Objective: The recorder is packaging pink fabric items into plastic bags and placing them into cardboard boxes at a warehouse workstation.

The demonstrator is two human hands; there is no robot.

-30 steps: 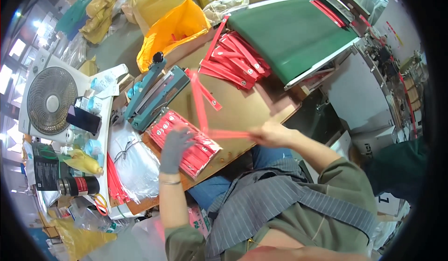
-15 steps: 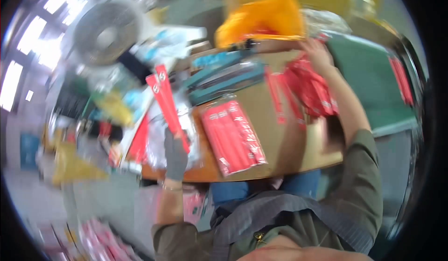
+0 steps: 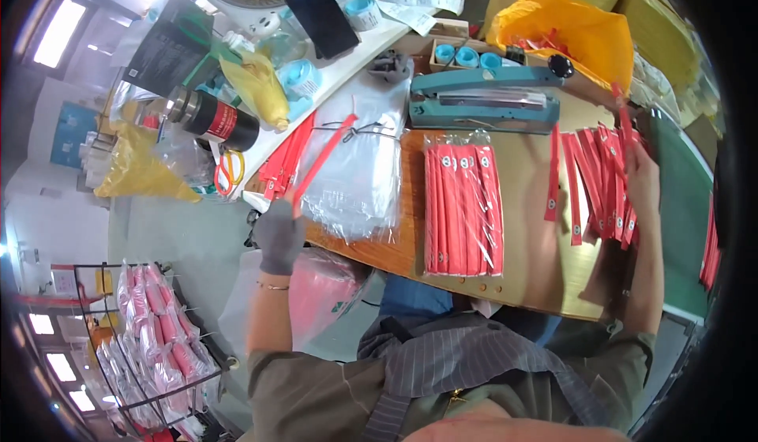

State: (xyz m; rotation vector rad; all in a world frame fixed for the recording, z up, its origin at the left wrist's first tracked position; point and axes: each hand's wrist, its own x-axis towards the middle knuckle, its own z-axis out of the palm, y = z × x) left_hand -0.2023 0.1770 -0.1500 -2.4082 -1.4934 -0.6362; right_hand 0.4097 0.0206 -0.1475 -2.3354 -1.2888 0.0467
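I watch the gloved left hand [image 3: 280, 240] grip a red strip [image 3: 324, 157], well apart from the right hand [image 3: 643, 177], closed on a second strip [image 3: 624, 118] over the pile [image 3: 606, 193]. Between them lies a bagged bundle [image 3: 463, 213], a teal lever tool [image 3: 484, 116] beyond.

Smooth red strip [image 3: 324, 159], glossy clear plastic pack [image 3: 463, 205], matt cloth glove [image 3: 279, 236], wooden tabletop [image 3: 411, 205]

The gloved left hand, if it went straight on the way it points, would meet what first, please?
Beyond its held red strip, the left hand would probably meet the pile of red strips beside the clear bags first, though depth is unclear.
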